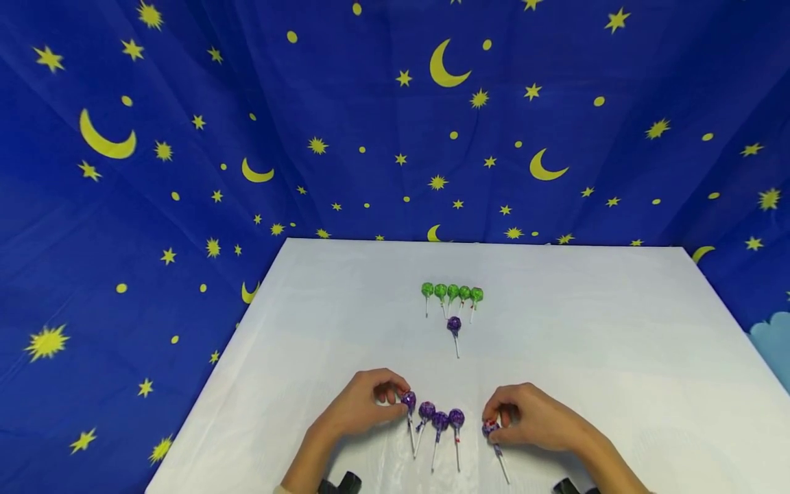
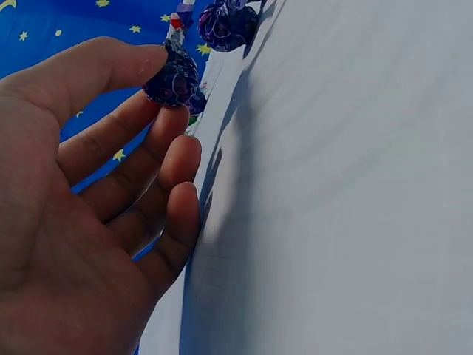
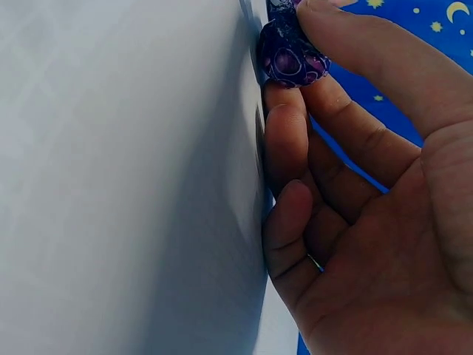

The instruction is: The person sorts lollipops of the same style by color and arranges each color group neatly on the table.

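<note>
My left hand (image 1: 365,403) pinches the head of a purple-wrapped lollipop (image 1: 409,399) between thumb and fingers; the left wrist view shows the same lollipop (image 2: 174,80) under the thumb. To the right, my right hand (image 1: 538,418) pinches another purple lollipop (image 1: 490,428), its white stick slanting toward the table's near side. In the right wrist view that lollipop's head (image 3: 288,58) sits at the thumb tip. Between the hands lie three more purple lollipops: one (image 1: 426,411) nearest the left hand, one (image 1: 440,420) in the middle, and one (image 1: 457,418) with red on its stick.
Farther back on the white table (image 1: 586,329) lies a row of several green lollipops (image 1: 453,292), sticks toward me. Just below that row is a single purple lollipop (image 1: 454,324). A blue curtain (image 1: 370,103) with yellow stars and moons stands behind the table and at its sides.
</note>
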Tool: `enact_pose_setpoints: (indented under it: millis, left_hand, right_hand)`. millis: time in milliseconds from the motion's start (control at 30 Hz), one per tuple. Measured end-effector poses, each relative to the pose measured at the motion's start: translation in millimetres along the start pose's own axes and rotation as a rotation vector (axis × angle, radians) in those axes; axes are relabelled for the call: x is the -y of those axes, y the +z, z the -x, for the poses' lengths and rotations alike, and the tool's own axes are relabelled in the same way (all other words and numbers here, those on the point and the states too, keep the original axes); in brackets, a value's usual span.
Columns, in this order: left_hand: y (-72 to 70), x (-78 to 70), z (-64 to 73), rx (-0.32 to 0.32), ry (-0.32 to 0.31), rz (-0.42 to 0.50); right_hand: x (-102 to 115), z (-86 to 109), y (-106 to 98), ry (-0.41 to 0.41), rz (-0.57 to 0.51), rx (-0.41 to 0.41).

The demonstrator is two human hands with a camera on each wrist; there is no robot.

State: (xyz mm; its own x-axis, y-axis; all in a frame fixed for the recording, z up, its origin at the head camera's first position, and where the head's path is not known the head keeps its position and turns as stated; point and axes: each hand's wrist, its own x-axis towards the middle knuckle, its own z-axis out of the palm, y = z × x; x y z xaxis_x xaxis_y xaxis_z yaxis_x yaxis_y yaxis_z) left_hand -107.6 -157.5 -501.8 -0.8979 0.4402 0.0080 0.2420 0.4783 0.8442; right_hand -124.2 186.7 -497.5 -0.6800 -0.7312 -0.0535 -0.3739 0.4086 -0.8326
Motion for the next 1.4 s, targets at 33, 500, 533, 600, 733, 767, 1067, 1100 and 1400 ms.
enact_pose_setpoints:
  millis: [33,500,533,600,733,767,1067,1100,1400]
  left_hand:
    - [0.1,-0.6,-0.4,-0.004,-0.004,0.005]
    - [-2.2,-3.7,-14.6,-0.002,0.023,-0.028]
    - [-2.2,-3.7,-15.1,-0.001,0.021,-0.032]
    - [-2.1,-4.2,-16.0,0.001,0.017,-0.037]
    - [-0.9,-4.6,-17.0,0.013,0.014,-0.047]
    - [-0.7,-4.6,-17.1,0.017,0.014,-0.047]
    - [-0.1,-4.3,-20.1,0.015,0.016,-0.045]
    - [-0.3,-4.4,-20.8,0.013,0.017,-0.046]
    - [-3.1,-4.1,-23.4,0.018,0.016,-0.079]
  right_hand:
    - [0.0,0.1,-0.2,-0.001,0.002,0.001]
    - [-1.8,1.8,-2.2,-0.007,0.042,-0.024]
    - [-2.1,2.0,-2.1,-0.006,0.044,-0.026]
    - [-2.0,2.3,-1.8,-0.002,0.043,-0.026]
    - [-2.2,2.7,-0.7,0.007,0.037,-0.022]
    - [-2.4,2.8,-0.3,0.008,0.035,-0.021]
    - [-1.2,2.7,1.2,-0.001,0.026,-0.018]
    - [-1.2,2.5,1.1,-0.004,0.026,-0.019]
    - [-1.3,1.2,3.2,0.000,0.011,-0.014]
